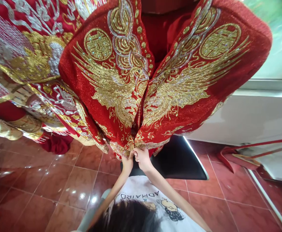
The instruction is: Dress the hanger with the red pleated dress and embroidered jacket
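A red jacket (121, 106) embroidered with gold birds and round emblems hangs in front of me, its front parted toward the top. Zipper teeth (138, 117) show along the opening. At the lower hem, my left hand (128, 160) is closed on the left front edge. Right beside it, my right hand (142, 157) is closed in a pinch at the other front edge. My fingers cover the zipper's bottom end, so a slider or pull cannot be made out.
To the left hang more red garments (27, 54) with gold and silver embroidery. A black flat panel (182, 161) lies behind the hem on the red tiled floor (80, 180). A red-handled object (242, 158) leans by the white wall (228, 119) at right.
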`<control>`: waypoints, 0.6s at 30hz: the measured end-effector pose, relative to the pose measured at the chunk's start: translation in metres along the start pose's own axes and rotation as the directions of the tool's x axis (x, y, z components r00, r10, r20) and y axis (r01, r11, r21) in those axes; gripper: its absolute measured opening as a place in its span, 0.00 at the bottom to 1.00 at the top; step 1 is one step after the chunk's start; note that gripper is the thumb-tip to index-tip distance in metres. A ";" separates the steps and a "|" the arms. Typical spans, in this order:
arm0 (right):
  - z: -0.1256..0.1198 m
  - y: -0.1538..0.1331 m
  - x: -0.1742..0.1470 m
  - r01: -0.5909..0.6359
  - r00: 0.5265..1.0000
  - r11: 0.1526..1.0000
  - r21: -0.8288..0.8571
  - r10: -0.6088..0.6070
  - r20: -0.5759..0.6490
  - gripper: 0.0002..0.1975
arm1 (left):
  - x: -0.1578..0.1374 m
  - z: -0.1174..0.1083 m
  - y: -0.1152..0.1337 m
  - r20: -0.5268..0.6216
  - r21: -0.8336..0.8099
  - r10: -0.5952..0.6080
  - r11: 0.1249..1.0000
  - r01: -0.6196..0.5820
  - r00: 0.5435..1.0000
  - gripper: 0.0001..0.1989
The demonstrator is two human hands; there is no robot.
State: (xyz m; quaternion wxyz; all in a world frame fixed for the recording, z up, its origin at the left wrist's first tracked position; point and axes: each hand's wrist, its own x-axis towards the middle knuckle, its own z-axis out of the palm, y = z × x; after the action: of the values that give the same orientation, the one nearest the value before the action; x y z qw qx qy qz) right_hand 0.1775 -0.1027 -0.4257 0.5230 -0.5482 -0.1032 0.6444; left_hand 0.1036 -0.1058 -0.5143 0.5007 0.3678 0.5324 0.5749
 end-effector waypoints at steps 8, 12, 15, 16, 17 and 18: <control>-0.008 0.008 0.004 -0.005 1.000 1.000 0.012 0.005 -0.020 0.09 | -0.005 0.000 -0.001 -0.007 0.019 -0.002 1.000 0.002 1.000 0.13; -0.009 0.009 0.001 0.006 1.000 1.000 0.014 -0.005 -0.027 0.10 | -0.008 -0.003 -0.005 0.009 0.020 -0.020 1.000 0.020 1.000 0.13; -0.008 0.007 -0.005 0.044 0.999 0.999 0.022 -0.044 -0.016 0.11 | -0.010 -0.004 -0.006 0.033 -0.002 -0.032 0.999 0.032 0.999 0.15; -0.008 0.005 -0.007 0.053 0.999 0.998 0.025 -0.053 -0.006 0.10 | -0.011 -0.004 -0.006 0.037 -0.011 -0.033 0.999 0.034 0.999 0.16; -0.007 0.004 -0.008 0.055 0.998 0.998 0.027 -0.055 0.006 0.10 | -0.011 -0.004 -0.006 0.039 -0.019 -0.035 0.999 0.036 0.999 0.16; -0.007 0.002 -0.009 0.050 0.999 0.998 0.027 -0.051 0.019 0.10 | -0.011 -0.003 -0.007 0.042 -0.027 -0.037 0.999 0.038 0.998 0.17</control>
State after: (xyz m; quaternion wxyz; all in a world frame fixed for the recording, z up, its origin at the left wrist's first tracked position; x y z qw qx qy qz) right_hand 0.1811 -0.1139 -0.4247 0.5455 -0.5320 -0.1133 0.6375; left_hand 0.1041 -0.1179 -0.5201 0.5273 0.3627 0.5209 0.5649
